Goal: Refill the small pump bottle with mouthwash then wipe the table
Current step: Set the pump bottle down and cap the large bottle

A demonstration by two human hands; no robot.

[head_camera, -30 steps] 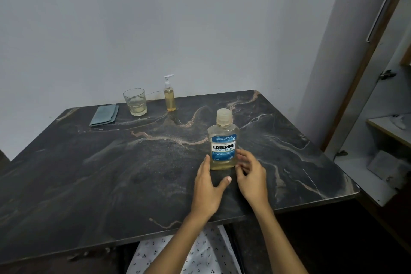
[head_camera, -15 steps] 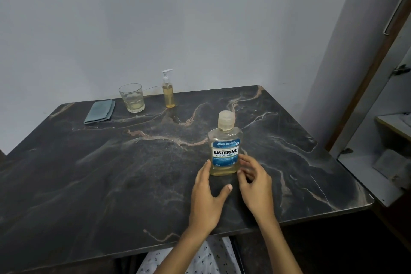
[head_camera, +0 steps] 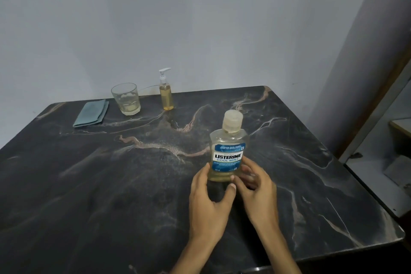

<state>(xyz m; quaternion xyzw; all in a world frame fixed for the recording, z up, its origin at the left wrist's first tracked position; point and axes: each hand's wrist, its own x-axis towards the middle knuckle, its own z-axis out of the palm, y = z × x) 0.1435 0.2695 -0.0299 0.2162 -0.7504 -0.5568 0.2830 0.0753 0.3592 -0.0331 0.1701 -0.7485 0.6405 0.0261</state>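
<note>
Though capped — mouthwash bottle (head_camera: 228,151) between hands

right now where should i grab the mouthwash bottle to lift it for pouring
Take the mouthwash bottle around its flat labelled body, below the shoulder, coming from the near side. It stands upright, and the body is wider than the capped neck, so a grip there should be steadier. The left hand and right hand already flank its base.
</note>
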